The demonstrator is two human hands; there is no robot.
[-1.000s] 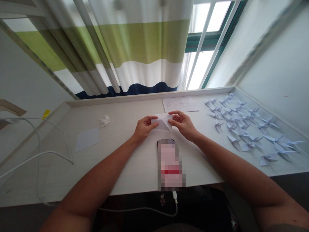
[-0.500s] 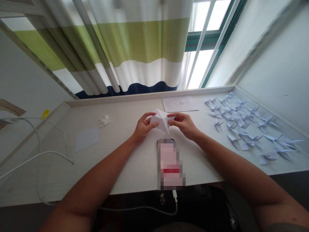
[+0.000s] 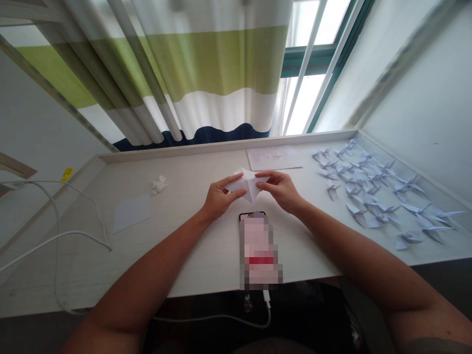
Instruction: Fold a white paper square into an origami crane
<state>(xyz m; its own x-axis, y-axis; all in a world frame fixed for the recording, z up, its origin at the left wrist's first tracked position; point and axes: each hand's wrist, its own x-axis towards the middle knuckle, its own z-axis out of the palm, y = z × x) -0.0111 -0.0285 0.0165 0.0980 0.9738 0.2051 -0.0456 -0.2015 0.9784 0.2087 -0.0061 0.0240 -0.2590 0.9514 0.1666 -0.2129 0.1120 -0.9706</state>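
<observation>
Folded paper [image 3: 246, 184], frame centre, pinched from either side by left hand [image 3: 218, 197] and right hand [image 3: 280, 189] just above the counter [image 3: 191, 236], freeing its flaps; phone [image 3: 258, 250] below, cranes [image 3: 372, 194] at right.

White paper piece [image 3: 246, 185], part-folded w/ creases, is sitting raised just above worktop [image 3: 191, 246], approx mid-width, nearer far edge. Pointed corners are sticking up & down; side flaps are being pinched left & right.

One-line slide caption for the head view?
Left hand and right hand pinch a partly folded white paper beyond a phone; paper cranes at right.
</observation>
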